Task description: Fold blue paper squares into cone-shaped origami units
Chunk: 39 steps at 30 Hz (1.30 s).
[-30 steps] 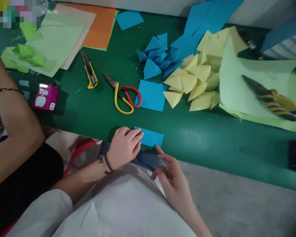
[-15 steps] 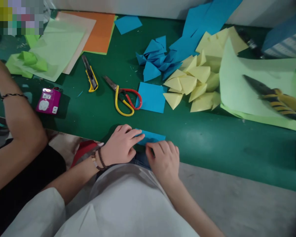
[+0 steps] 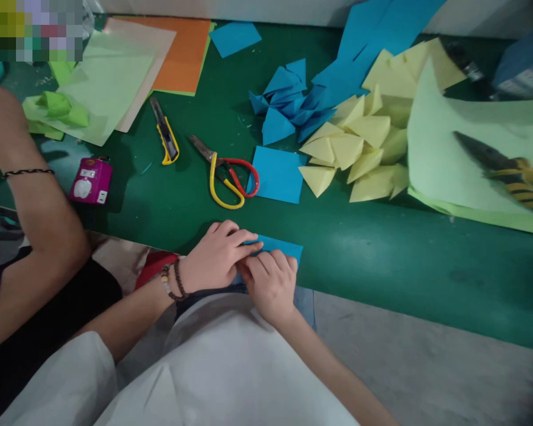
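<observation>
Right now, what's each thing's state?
Blue strip: flat, partly under left hand and right hand
Scissors: lying, blades apparently closed
Cutter: blade out
Yellow pieces: folded, heaped
Blue pieces: folded, heaped
Right pale-green sheet: corner raised
Orange sheet: partly covered

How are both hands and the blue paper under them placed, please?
Left hand on blue paper; right hand over near edge; scissors beyond, not blocking.

White loose top (image 3: 231,367), two beaded bracelets (image 3: 178,278) on the left wrist (image 3: 172,280), apparently blue jeans (image 3: 306,303)
</observation>
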{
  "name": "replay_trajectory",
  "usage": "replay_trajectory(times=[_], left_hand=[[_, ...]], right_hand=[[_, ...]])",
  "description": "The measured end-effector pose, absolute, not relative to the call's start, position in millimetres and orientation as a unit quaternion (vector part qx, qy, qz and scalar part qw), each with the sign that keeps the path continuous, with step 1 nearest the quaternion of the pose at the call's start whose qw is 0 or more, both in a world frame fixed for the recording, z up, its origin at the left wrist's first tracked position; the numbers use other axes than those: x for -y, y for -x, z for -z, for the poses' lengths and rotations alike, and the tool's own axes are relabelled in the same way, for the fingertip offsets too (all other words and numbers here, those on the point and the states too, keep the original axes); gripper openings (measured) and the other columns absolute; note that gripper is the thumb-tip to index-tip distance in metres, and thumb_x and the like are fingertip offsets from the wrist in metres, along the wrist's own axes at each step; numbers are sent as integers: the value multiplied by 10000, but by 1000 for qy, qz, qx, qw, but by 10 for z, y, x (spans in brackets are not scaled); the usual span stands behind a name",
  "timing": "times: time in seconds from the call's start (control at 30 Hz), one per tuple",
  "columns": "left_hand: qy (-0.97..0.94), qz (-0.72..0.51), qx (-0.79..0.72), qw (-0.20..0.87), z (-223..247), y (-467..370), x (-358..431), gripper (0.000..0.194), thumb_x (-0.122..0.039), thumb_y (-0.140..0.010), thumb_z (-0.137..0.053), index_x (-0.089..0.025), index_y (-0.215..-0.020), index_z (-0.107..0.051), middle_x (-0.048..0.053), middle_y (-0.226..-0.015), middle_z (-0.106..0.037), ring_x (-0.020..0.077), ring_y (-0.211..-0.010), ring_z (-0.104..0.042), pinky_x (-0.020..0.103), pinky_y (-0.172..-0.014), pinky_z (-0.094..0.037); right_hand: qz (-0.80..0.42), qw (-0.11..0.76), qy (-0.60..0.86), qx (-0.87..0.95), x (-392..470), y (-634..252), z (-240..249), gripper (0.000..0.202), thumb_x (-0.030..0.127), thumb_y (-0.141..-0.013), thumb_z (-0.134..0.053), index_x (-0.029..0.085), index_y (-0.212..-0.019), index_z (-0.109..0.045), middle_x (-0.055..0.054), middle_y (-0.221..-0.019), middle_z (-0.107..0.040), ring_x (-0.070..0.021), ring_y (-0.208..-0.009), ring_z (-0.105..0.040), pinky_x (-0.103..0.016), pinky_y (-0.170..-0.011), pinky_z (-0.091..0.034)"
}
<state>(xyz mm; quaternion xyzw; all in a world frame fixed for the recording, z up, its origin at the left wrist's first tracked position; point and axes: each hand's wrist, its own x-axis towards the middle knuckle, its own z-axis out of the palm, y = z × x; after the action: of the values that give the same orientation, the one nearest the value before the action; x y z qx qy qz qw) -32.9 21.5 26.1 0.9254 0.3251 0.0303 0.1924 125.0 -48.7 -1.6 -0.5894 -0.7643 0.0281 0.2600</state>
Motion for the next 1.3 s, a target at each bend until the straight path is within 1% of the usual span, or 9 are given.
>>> replay_trajectory(times=[0.13, 0.4, 0.57, 0.73, 0.97, 1.03, 1.13, 1.2, 1.3], left_hand=[[-924, -38, -325, 199, -265, 321, -213, 424, -180, -881, -545, -251, -1296, -596, 43, -1300, -600, 241, -1061, -478, 407, -811, -393], [-915, -69, -348, 194, -182, 304, -172, 294, -296, -985, -497, -286, -1253, -619, 28, -1261, -633, 224, -1049, -476, 383, -802, -371], [-900, -72, -365, 227, -210, 278, -158, 283, -239, -968, -513, -277, -1222, -631, 39, -1246, -626, 223, -1075, -495, 381, -828, -383], [-900, -56, -359, 241, -321, 189, -214, 353, -152, -924, -527, -261, -1253, -594, 61, -1314, -562, 230, -1082, -515, 384, -876, -411], [-925, -41, -312, 211, -387, -1, -165, 571, -11, -899, -403, -237, -1422, -436, 62, -1330, -569, 194, -1057, -566, 343, -852, -466], [-922, -84, -319, 201, -347, -49, -139, 486, -45, -926, -398, -226, -1366, -502, 60, -1223, -620, 179, -1003, -598, 328, -823, -481], [-918, -162, -321, 169, -300, -105, -141, 297, -123, -966, -409, -209, -1075, -671, 53, -1071, -671, 175, -885, -631, 326, -754, -496], [-916, -205, -306, 160, -294, -125, -166, 282, -134, -967, -419, -190, -888, -683, 51, -1076, -690, 170, -866, -646, 323, -736, -504], [-907, -253, -282, 183, -297, -112, -206, 281, -97, -952, -419, -179, -842, -665, 42, -1155, -699, 145, -934, -661, 296, -802, -526]], right_hand=[[-77, 257, 621, 737, 539, -1417, -82, 108, 265, -908, -618, 231, -828, -682, 1, -676, -622, -174, -715, -479, -345, -676, -284], [-92, 163, 634, 750, 532, -1666, -179, 147, 233, -905, -563, 210, -780, -638, -28, -696, -615, -209, -738, -477, -345, -673, -269], [-75, 176, 644, 741, 647, -2068, -150, 185, 306, -935, -542, 213, -819, -653, -21, -671, -601, -196, -697, -492, -330, -641, -271], [-63, 203, 669, 712, 665, -2270, -55, 306, 469, -898, -596, 210, -1051, -651, -39, -786, -632, -209, -754, -560, -329, -661, -337], [-85, 282, 639, 710, 645, -2047, -49, 106, 315, -889, -634, 222, -838, -621, -33, -808, -648, -193, -770, -569, -331, -672, -374], [-73, 294, 634, 711, 667, -2000, -77, 69, 258, -874, -654, 221, -835, -610, -31, -809, -663, -189, -769, -570, -333, -678, -383], [-51, 310, 610, 728, 698, -1997, -111, 79, 196, -854, -674, 223, -845, -600, -43, -888, -711, -206, -845, -597, -353, -740, -416], [-50, 310, 573, 757, 706, -2040, -124, 86, 223, -852, -686, 220, -898, -613, -62, -990, -736, -243, -968, -612, -385, -816, -436], [-54, 278, 517, 808, 690, -2146, -129, 226, 304, -861, -687, 210, -1059, -631, -77, -1131, -731, -300, -1183, -567, -456, -970, -407]])
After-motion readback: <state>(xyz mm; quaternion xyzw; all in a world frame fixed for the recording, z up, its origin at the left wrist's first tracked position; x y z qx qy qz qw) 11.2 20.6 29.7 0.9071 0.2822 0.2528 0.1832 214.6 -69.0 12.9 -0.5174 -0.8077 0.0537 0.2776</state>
